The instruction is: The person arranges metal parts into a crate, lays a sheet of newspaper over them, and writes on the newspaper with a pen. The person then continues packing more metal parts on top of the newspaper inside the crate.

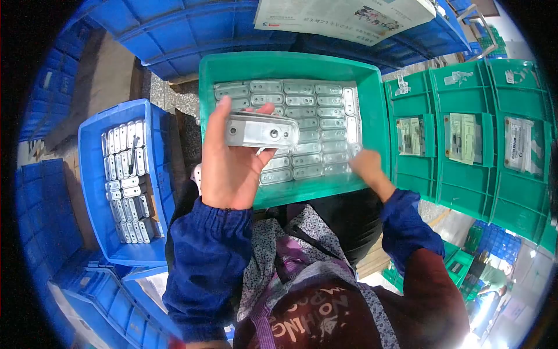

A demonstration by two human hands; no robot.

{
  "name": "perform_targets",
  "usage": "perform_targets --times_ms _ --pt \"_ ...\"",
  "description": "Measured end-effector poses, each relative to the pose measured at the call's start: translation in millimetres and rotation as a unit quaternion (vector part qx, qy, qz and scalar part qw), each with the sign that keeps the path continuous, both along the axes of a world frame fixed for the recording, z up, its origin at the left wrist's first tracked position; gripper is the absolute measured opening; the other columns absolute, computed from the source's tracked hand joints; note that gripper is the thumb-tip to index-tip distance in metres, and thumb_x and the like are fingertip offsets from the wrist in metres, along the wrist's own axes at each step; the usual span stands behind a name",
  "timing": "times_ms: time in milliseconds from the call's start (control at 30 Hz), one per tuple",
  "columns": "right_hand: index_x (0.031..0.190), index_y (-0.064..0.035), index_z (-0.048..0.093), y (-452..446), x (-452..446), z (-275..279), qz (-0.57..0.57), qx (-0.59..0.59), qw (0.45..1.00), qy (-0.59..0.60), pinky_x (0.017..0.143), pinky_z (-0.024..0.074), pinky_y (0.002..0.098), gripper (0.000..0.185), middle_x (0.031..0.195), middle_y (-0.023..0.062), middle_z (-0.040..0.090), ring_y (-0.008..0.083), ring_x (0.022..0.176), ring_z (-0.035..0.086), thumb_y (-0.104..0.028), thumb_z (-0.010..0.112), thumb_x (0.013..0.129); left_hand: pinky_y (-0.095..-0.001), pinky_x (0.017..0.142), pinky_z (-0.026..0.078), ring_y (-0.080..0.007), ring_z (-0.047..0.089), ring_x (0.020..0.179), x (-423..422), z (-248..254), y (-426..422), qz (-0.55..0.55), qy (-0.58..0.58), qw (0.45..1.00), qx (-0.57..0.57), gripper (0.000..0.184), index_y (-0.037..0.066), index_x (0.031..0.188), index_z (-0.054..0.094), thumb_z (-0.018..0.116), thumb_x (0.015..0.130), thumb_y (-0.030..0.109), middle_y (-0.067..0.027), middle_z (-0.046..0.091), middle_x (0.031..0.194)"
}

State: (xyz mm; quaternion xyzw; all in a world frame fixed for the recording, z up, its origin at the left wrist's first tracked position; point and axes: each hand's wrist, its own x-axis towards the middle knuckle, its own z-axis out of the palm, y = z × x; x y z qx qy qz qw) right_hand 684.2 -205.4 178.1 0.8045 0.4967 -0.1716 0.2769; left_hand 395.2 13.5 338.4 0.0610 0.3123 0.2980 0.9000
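While the left hand (228,174) holds a short stack (254,132) of metal plates up over the green bin (290,65), the right hand (368,166) reaches in at the bin's right side. The left grip is closed round the stack, thumb at its left end and fingers behind and beneath, so that the top plate shows its round holes. The right grip has its fingertips down by the lower end of the rightmost column; whether they pinch a plate there or only touch it, I cannot tell. Inside the green bin, plates (308,100) lie flat in neat rows, most of them lengthwise across, with those at the right turned crosswise. To the left stands a blue bin (95,192) with more plates (129,191) packed in rows. Green crates (459,96) are stacked on the right, and a newspaper (343,18) lies beyond the green bin, on blue crates (192,36)
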Motion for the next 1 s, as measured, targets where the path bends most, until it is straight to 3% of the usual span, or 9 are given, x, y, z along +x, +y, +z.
perform_targets --times_ms 167,233,300,367,533,600,767,900,1000 --pt "0.087 -0.0034 0.063 37.4 -23.4 80.3 -0.116 0.144 0.979 -0.085 0.059 0.0505 0.0445 0.051 0.074 0.0186 0.064 0.0356 0.071 0.063 -0.052 0.047 0.084 -0.0337 0.079 0.044 -0.0201 0.055 0.095 8.9 -2.0 -9.2 -0.02 0.096 0.995 0.015 0.04 0.012 0.099 0.05 0.06 0.081 0.047 -0.0102 0.058 0.102" --pt "0.09 -0.0041 0.059 68.9 -62.7 144.6 -0.118 0.23 0.966 0.024 0.056 0.05 0.0421 0.045 0.076 0.0177 0.064 0.0344 0.068 0.063 -0.048 0.054 0.083 -0.0335 0.08 0.042 -0.0177 0.053 0.095 17.2 1.8 -18.4 -0.052 0.109 0.993 0.007 0.044 0.013 0.098 0.05 0.062 0.078 0.051 -0.0069 0.055 0.1" --pt "0.101 -0.0014 0.055 84.9 -97.9 183.3 -0.003 0.403 0.887 0.224 0.056 0.0486 0.0394 0.043 0.076 0.017 0.063 0.0336 0.067 0.062 -0.038 0.064 0.08 -0.0339 0.081 0.04 -0.016 0.052 0.094 23.7 -3.4 -25.5 -0.111 0.087 0.99 0.022 0.049 0.014 0.101 0.05 0.06 0.078 0.056 -0.0052 0.055 0.098" --pt "0.102 -0.0028 0.055 94.4 -108.8 186.5 0.106 0.415 0.88 0.206 0.056 0.0483 0.037 0.045 0.078 0.0141 0.062 0.0317 0.067 0.061 -0.037 0.068 0.076 -0.0338 0.079 0.041 -0.0152 0.052 0.094 27.6 -5.4 -31.0 -0.154 0.028 0.987 0.038 0.054 0.013 0.105 0.051 0.06 0.077 0.058 -0.0039 0.054 0.097" --pt "0.112 -0.0016 0.055 99.0 -110.7 188.0 0.141 0.398 0.862 0.282 0.064 0.049 0.0377 0.049 0.09 0.0181 0.063 0.0353 0.074 0.061 -0.036 0.065 0.078 -0.0319 0.072 0.047 -0.0168 0.057 0.086 37.3 -14.5 -39.5 -0.118 0.068 0.985 0.102 0.031 0.007 0.11 0.047 0.055 0.09 0.029 -0.0084 0.058 0.101" --pt "0.106 0.0003 0.057 96.8 -90.2 195.4 0.024 0.362 0.862 0.354 0.067 0.049 0.0389 0.039 0.089 0.021 0.062 0.0359 0.075 0.061 -0.03 0.061 0.082 -0.0326 0.073 0.047 -0.0178 0.057 0.087 35.4 -10.4 -37.5 -0.113 0.075 0.987 0.087 0.027 0.007 0.111 0.046 0.053 0.09 0.024 -0.0096 0.058 0.104" --pt "0.08 0.0007 0.063 28.3 0.3 35.3 0.067 0.054 0.995 0.056 0.062 0.0509 0.0439 0.014 0.083 0.0219 0.063 0.0346 0.075 0.063 -0.006 0.051 0.078 -0.0323 0.074 0.047 -0.0193 0.058 0.09 34.3 -5.5 -31.5 -0.097 0.085 0.988 0.087 0.023 0.007 0.113 0.044 0.046 0.092 0.014 -0.0119 0.059 0.108" --pt "0.076 0.0009 0.064 -9.8 23.0 -38.2 0.018 0.118 0.992 0.045 0.061 0.052 0.0436 0.02 0.083 0.0209 0.062 0.0353 0.072 0.063 -0.006 0.045 0.079 -0.0313 0.074 0.045 -0.0186 0.058 0.089 31.4 -6.2 -29.5 -0.1 0.082 0.989 0.068 0.024 0.007 0.114 0.044 0.047 0.091 0.013 -0.0122 0.059 0.108" --pt "0.075 0.0005 0.064 3.1 17.4 -26.8 -0.019 0.086 0.995 0.039 0.06 0.0523 0.043 0.021 0.082 0.0204 0.063 0.0339 0.071 0.063 -0.008 0.045 0.079 -0.0311 0.073 0.045 -0.0185 0.058 0.088 31.9 -7.1 -29.0 -0.104 0.097 0.988 0.064 0.023 0.007 0.113 0.044 0.047 0.091 0.012 -0.0122 0.059 0.108"
